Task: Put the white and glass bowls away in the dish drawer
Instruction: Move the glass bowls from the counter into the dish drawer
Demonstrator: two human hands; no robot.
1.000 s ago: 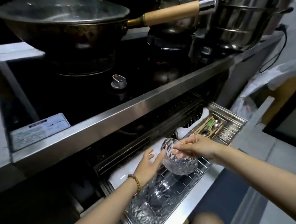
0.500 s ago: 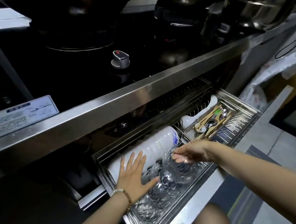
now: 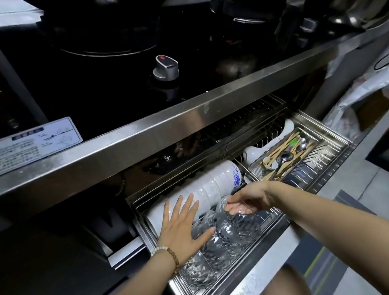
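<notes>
The glass bowl point(image 3: 238, 225), held up a second ago, now sits in the drawer rack point(image 3: 234, 288) at lower centre; the left hand point(image 3: 182, 230) has flattened.

Pulled-out steel dish drawer point(image 3: 260, 260) below the worktop point(image 3: 118, 142), wire rack inside. Along the back left, a row of white bowls point(image 3: 208, 187) lying on edge, nested, the end one patterned in blue. In front of that row, cut-glass bowls point(image 3: 216, 246) nested in a line on the rack. At the right, a mesh cutlery tray point(image 3: 258, 172) with chopsticks point(image 3: 280, 148) and spoons point(image 3: 286, 157). On the worktop: a black hob point(image 3: 106, 89), its silver knob point(image 3: 165, 68).
</notes>
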